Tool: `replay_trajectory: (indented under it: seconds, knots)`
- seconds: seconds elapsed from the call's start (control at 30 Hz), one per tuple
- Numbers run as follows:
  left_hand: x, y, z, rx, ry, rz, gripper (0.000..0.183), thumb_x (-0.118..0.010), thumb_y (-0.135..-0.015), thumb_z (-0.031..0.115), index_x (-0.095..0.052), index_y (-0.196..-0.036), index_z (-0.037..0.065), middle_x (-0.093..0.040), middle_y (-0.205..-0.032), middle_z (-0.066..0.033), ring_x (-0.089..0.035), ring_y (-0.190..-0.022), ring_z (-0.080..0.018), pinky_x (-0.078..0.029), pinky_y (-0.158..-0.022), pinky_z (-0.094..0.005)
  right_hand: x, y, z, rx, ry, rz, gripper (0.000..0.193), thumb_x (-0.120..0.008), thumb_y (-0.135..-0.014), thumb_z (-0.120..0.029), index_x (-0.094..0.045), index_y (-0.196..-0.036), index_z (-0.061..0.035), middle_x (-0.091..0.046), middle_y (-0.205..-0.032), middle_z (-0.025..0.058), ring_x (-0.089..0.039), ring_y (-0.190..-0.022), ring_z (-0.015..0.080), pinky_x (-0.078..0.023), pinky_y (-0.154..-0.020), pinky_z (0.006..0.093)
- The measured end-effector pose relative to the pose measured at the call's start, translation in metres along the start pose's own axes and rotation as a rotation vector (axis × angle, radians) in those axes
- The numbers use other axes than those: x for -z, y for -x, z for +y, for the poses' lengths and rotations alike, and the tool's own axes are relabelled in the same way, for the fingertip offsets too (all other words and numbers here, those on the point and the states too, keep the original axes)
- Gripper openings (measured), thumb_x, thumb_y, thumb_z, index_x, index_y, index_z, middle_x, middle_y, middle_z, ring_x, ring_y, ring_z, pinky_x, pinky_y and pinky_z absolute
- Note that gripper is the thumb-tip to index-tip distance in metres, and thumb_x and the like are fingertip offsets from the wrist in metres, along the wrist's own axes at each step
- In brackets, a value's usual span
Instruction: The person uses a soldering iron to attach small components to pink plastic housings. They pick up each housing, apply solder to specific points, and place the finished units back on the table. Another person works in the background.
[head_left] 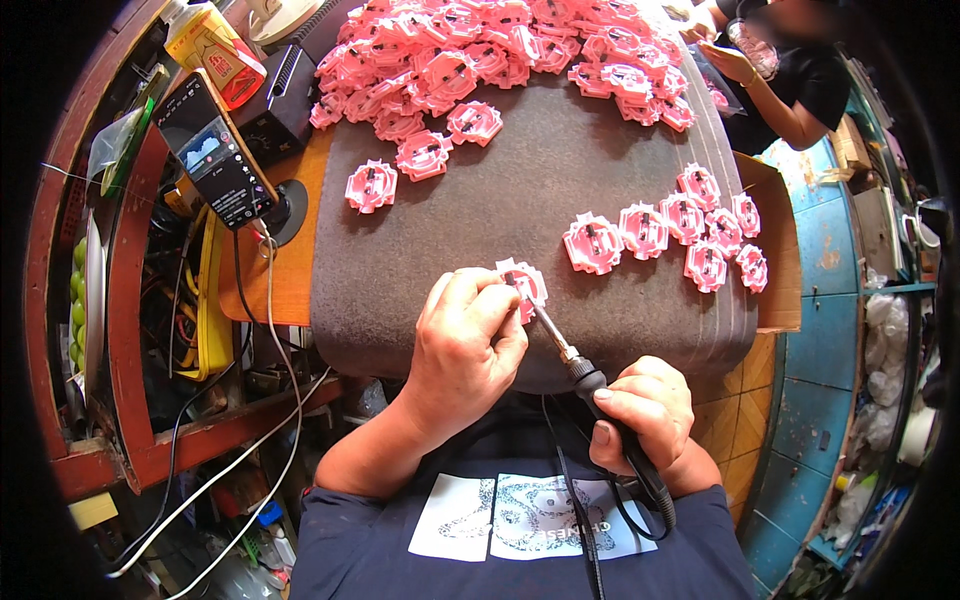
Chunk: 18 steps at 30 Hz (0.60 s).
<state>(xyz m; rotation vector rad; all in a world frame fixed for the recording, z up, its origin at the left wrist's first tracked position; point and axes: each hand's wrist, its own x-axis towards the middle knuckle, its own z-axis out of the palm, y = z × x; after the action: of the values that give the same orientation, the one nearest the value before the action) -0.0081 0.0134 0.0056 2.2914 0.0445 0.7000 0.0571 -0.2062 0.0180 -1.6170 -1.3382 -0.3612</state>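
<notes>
Near the front edge of the dark mat, my left hand [465, 330] is closed with thumb and fingers pinched at the side of a pink plastic part [531, 284]. My right hand [645, 415] is wrapped round the black handle of a soldering iron [568, 350]. The iron slants up and to the left, its metal tip at the pink part beside my left fingertips. Exactly what the tip touches is hidden by its closeness to my fingers. Several similar pink parts [641, 231] with small black pieces in them lie in a group to the right.
A big heap of pink parts [440, 75] covers the far side of the mat [480, 190]. At left stand a phone on a holder [215, 155] and a bottle with orange liquid [212, 50]. Cables [290, 400] hang below. Another person's hand [728, 62] shows far right.
</notes>
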Motion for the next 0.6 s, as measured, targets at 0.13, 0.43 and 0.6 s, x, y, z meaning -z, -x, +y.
replay_trajectory:
  seconds: [0.13, 0.43, 0.6]
  knots:
    - [-0.0008, 0.0003, -0.0003, 0.004, 0.006, 0.004, 0.018, -0.076, -0.081, -0.004, -0.070, -0.098, 0.002, -0.068, -0.102, -0.0168, -0.069, -0.090, -0.0345, -0.057, -0.080, -0.0414, -0.0009, 0.0001, 0.0003, 0.001, 0.001, 0.010, 0.028, -0.076, -0.087, -0.008, -0.065, -0.112, 0.0024, -0.067, -0.075, 0.0095, -0.059, -0.054, 0.0230, -0.046, -0.052, 0.0361]
    - [0.0015, -0.0041, 0.0043, 0.013, -0.021, -0.033, 0.016, -0.075, -0.081, -0.004, -0.070, -0.095, 0.002, -0.067, -0.100, -0.0159, -0.068, -0.091, -0.0349, -0.055, -0.082, -0.0421, -0.0017, -0.0008, 0.0002, 0.003, 0.001, 0.012, 0.027, -0.076, -0.086, -0.007, -0.066, -0.110, 0.0025, -0.067, -0.074, 0.0094, -0.059, -0.054, 0.0225, -0.045, -0.051, 0.0358]
    - [0.0012, -0.0040, 0.0038, 0.008, -0.027, -0.029, 0.016, -0.075, -0.081, -0.004, -0.070, -0.094, 0.002, -0.067, -0.099, -0.0153, -0.068, -0.090, -0.0343, -0.055, -0.081, -0.0418, -0.0021, -0.0008, 0.0008, 0.003, -0.009, 0.010, 0.028, -0.076, -0.085, -0.006, -0.066, -0.110, 0.0027, -0.067, -0.074, 0.0094, -0.058, -0.054, 0.0222, -0.045, -0.051, 0.0356]
